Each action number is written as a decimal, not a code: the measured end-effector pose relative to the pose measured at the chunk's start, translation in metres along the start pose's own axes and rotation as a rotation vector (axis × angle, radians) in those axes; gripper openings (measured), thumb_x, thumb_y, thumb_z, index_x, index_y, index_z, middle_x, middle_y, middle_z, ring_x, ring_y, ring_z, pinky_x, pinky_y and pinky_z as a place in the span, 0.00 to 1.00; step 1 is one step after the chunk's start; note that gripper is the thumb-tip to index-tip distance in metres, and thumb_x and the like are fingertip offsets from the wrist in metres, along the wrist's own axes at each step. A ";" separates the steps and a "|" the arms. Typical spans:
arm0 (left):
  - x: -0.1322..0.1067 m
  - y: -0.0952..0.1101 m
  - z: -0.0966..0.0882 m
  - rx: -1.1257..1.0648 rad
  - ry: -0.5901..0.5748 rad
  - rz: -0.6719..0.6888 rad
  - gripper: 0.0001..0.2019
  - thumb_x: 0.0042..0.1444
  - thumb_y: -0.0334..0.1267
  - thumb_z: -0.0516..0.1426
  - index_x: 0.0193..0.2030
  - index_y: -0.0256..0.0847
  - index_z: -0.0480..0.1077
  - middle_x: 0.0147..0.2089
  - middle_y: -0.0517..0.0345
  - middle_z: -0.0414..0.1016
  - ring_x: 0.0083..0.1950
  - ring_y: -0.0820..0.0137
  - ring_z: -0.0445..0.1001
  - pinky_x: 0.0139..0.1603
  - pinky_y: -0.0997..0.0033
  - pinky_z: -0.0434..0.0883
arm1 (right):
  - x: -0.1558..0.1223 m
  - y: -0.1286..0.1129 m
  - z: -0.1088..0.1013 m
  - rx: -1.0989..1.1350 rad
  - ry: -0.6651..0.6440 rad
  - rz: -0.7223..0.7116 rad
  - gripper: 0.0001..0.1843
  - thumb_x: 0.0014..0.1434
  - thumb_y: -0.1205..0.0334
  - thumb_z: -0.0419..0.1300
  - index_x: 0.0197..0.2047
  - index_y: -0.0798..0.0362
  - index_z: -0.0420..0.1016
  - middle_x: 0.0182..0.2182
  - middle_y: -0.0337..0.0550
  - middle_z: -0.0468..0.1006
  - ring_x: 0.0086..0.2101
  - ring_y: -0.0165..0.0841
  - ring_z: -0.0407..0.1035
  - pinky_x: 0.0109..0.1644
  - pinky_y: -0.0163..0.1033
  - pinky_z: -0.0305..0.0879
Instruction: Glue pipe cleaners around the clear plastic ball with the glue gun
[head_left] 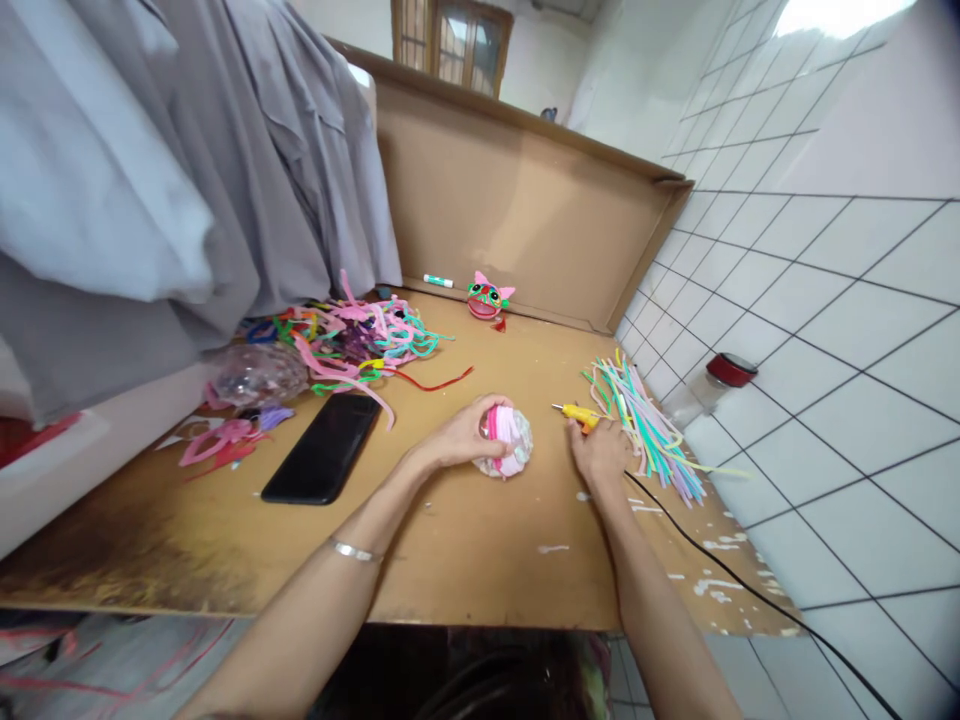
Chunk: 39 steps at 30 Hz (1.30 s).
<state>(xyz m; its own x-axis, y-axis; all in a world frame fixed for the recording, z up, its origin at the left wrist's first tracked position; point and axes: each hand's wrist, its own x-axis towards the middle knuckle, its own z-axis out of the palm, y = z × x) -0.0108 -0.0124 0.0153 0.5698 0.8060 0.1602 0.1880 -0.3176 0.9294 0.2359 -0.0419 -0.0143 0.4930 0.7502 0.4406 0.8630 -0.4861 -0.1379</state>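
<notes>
My left hand (459,435) is closed round a clear ball wrapped with pink pipe cleaner (510,440), holding it down on the brown table (465,540). My right hand (600,450) grips a yellow glue gun (576,411), its nozzle pointing left toward the ball; a black cord (750,590) runs from it off the table's right edge. Just right of that hand lies a bundle of pastel pipe cleaners (649,425).
A black phone (324,449) lies left of my hands. A tangle of coloured pipe cleaners (352,340) and a clear ball (257,374) sit at the left. A finished pink cat-faced ball (489,298) and glue stick (438,281) rest by the cardboard back wall. Grey clothes (187,170) hang at left; a red-lidded jar (720,380) stands right.
</notes>
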 end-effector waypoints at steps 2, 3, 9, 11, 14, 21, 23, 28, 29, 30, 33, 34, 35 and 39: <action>0.000 0.000 -0.001 -0.024 0.010 -0.001 0.31 0.39 0.39 0.63 0.54 0.39 0.65 0.44 0.57 0.70 0.44 0.65 0.69 0.48 0.66 0.69 | 0.005 -0.004 -0.001 -0.059 -0.071 0.025 0.29 0.61 0.47 0.54 0.50 0.68 0.69 0.47 0.69 0.72 0.45 0.53 0.71 0.46 0.50 0.65; 0.000 0.000 -0.002 -0.035 0.014 -0.004 0.31 0.39 0.39 0.63 0.54 0.39 0.65 0.43 0.58 0.70 0.43 0.66 0.69 0.47 0.67 0.69 | 0.007 -0.006 -0.001 -0.071 -0.090 0.045 0.29 0.61 0.48 0.54 0.51 0.69 0.69 0.47 0.69 0.72 0.45 0.53 0.71 0.45 0.50 0.65; 0.000 0.000 -0.008 -0.083 -0.012 -0.029 0.31 0.37 0.39 0.62 0.53 0.39 0.63 0.41 0.59 0.68 0.40 0.68 0.67 0.43 0.69 0.67 | 0.012 -0.007 0.003 -0.058 -0.106 0.145 0.28 0.61 0.51 0.55 0.53 0.70 0.67 0.47 0.67 0.74 0.48 0.53 0.71 0.45 0.48 0.66; 0.000 0.000 -0.009 -0.094 -0.023 -0.031 0.31 0.37 0.39 0.62 0.52 0.39 0.63 0.41 0.59 0.67 0.40 0.68 0.66 0.42 0.69 0.66 | 0.009 -0.005 0.003 -0.058 -0.096 0.152 0.29 0.61 0.50 0.55 0.54 0.69 0.66 0.47 0.67 0.75 0.50 0.54 0.70 0.48 0.49 0.64; 0.000 -0.001 -0.009 -0.099 -0.031 -0.028 0.31 0.37 0.40 0.62 0.52 0.39 0.63 0.41 0.59 0.67 0.40 0.67 0.67 0.42 0.69 0.67 | 0.004 -0.002 0.003 -0.069 -0.048 0.143 0.30 0.61 0.49 0.55 0.54 0.69 0.65 0.48 0.68 0.74 0.50 0.55 0.69 0.50 0.51 0.63; -0.002 0.000 -0.010 -0.043 -0.045 -0.043 0.33 0.39 0.42 0.63 0.54 0.38 0.62 0.43 0.57 0.68 0.42 0.66 0.68 0.44 0.69 0.68 | 0.005 0.004 0.004 -0.067 -0.107 0.148 0.34 0.60 0.43 0.54 0.50 0.70 0.71 0.47 0.70 0.75 0.48 0.54 0.71 0.50 0.50 0.63; -0.002 -0.001 -0.010 -0.052 -0.054 -0.043 0.34 0.39 0.43 0.63 0.55 0.38 0.62 0.43 0.57 0.69 0.42 0.66 0.68 0.44 0.69 0.68 | 0.006 0.004 0.006 -0.057 -0.112 0.146 0.35 0.58 0.42 0.55 0.51 0.69 0.71 0.47 0.68 0.75 0.48 0.53 0.71 0.50 0.49 0.64; -0.003 -0.003 -0.011 -0.036 -0.054 -0.042 0.33 0.41 0.44 0.63 0.55 0.39 0.62 0.42 0.58 0.69 0.40 0.67 0.68 0.41 0.71 0.69 | 0.005 0.003 0.008 -0.001 -0.071 0.150 0.30 0.58 0.47 0.57 0.49 0.69 0.72 0.45 0.68 0.76 0.46 0.52 0.73 0.48 0.48 0.65; -0.003 -0.003 -0.011 -0.038 -0.054 -0.041 0.33 0.41 0.44 0.63 0.55 0.39 0.62 0.42 0.58 0.69 0.40 0.67 0.68 0.41 0.71 0.68 | 0.006 0.003 0.008 0.007 -0.067 0.153 0.29 0.58 0.48 0.56 0.49 0.69 0.72 0.44 0.68 0.76 0.46 0.52 0.73 0.47 0.48 0.65; -0.003 -0.002 -0.011 -0.046 -0.055 -0.038 0.33 0.41 0.44 0.63 0.55 0.39 0.62 0.42 0.58 0.69 0.40 0.67 0.68 0.41 0.71 0.68 | 0.006 0.004 0.008 0.012 -0.065 0.155 0.28 0.58 0.49 0.56 0.48 0.69 0.72 0.44 0.67 0.77 0.46 0.52 0.73 0.47 0.47 0.65; -0.004 -0.001 -0.011 -0.073 -0.053 -0.034 0.32 0.41 0.43 0.64 0.54 0.38 0.62 0.43 0.58 0.69 0.41 0.67 0.68 0.43 0.71 0.68 | 0.009 0.007 0.008 0.064 -0.023 0.160 0.26 0.57 0.51 0.57 0.48 0.66 0.72 0.43 0.65 0.77 0.45 0.51 0.73 0.47 0.47 0.65; -0.004 -0.001 -0.011 -0.076 -0.050 -0.034 0.32 0.41 0.43 0.64 0.54 0.38 0.62 0.43 0.58 0.69 0.41 0.67 0.68 0.43 0.71 0.68 | 0.010 0.008 0.008 0.111 0.005 0.158 0.25 0.56 0.51 0.58 0.48 0.65 0.73 0.42 0.63 0.78 0.45 0.50 0.73 0.47 0.47 0.65; -0.004 -0.001 -0.011 -0.078 -0.048 -0.035 0.32 0.40 0.43 0.64 0.54 0.38 0.62 0.42 0.58 0.69 0.41 0.67 0.68 0.43 0.71 0.68 | 0.012 0.008 0.007 0.177 0.038 0.158 0.24 0.55 0.51 0.58 0.47 0.63 0.74 0.41 0.61 0.78 0.44 0.49 0.73 0.46 0.47 0.65; -0.003 -0.004 -0.011 -0.075 -0.042 -0.038 0.32 0.41 0.43 0.64 0.54 0.39 0.62 0.41 0.59 0.69 0.41 0.68 0.68 0.42 0.71 0.68 | 0.013 0.005 0.007 0.509 0.206 0.152 0.24 0.52 0.48 0.58 0.44 0.58 0.74 0.38 0.53 0.78 0.39 0.44 0.71 0.44 0.46 0.66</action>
<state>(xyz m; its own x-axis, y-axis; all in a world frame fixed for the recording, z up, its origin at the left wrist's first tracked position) -0.0223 -0.0078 0.0147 0.5966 0.7947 0.1121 0.1503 -0.2478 0.9571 0.2471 -0.0310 -0.0154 0.6277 0.5610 0.5398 0.7542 -0.2662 -0.6003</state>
